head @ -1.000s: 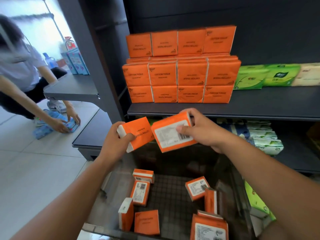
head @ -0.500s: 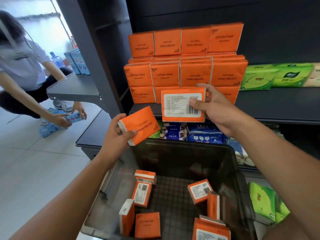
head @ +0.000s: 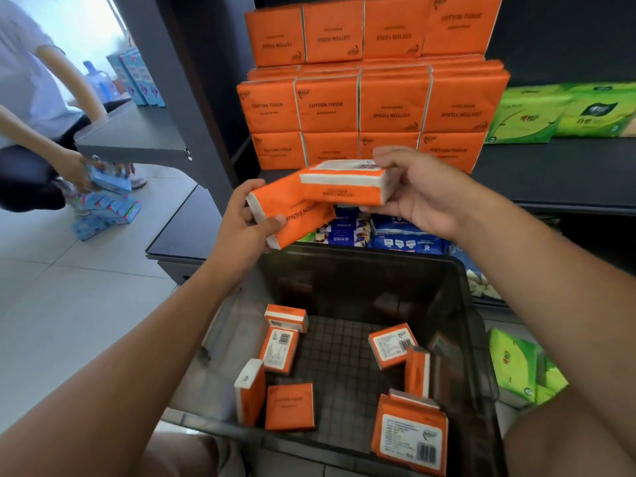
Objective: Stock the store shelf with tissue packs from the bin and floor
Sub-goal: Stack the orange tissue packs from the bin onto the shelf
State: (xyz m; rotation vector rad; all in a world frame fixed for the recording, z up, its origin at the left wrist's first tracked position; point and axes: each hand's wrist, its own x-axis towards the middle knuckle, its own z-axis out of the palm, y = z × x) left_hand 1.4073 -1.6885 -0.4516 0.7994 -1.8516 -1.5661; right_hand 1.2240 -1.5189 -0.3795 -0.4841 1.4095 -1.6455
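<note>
Head view, above the bin (head: 461, 304): left hand (head: 241, 228) grips one orange tissue pack (head: 292, 216); right hand (head: 423, 197) pinches a second pack (head: 344, 187), laid flat and touching the first. Inside the bin: several loose packs (head: 289, 406) lie. Step judged: carrying a pair to the shelf (head: 550, 166) beyond the bin; next calls for a free slot by the orange stack (head: 371, 98), edges squared.

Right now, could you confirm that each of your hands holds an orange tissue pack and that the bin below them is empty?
Not quite: the bin is not empty. The head view shows several orange packs lying on its floor. The rest stands: the left hand grips a tissue pack and the right hand holds a second tissue pack, both orange.
</note>
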